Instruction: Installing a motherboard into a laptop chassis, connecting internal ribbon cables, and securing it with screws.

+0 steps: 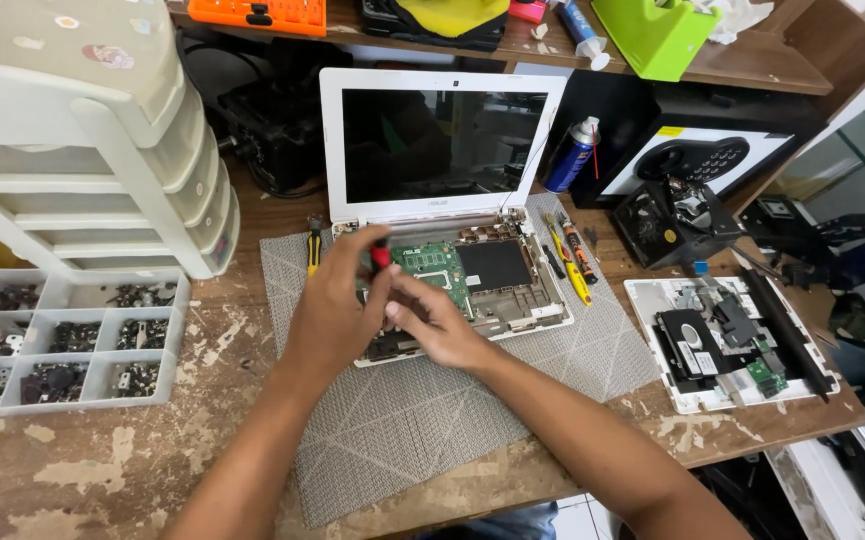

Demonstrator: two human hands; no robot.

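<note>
The left hand [327, 300] gripped a red-handled screwdriver [379, 256], tip down on the opened laptop [462, 275] at the far edge of the grey mat [432, 410]. The right hand [432, 325] lay loosely open on the laptop's innards, steadying. Likely unscrewing; next, the screw must come out cleanly. Spare screwdrivers [572, 255] lay right; a parts tray [62, 340] sat at the table's left edge

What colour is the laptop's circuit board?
Green: the circuit board shows in the head view, just beyond the hands.

Both hands — left [330, 305], right [432, 322] — on opened laptop [482, 275]; red-handled screwdriver [379, 255] gripped
</note>
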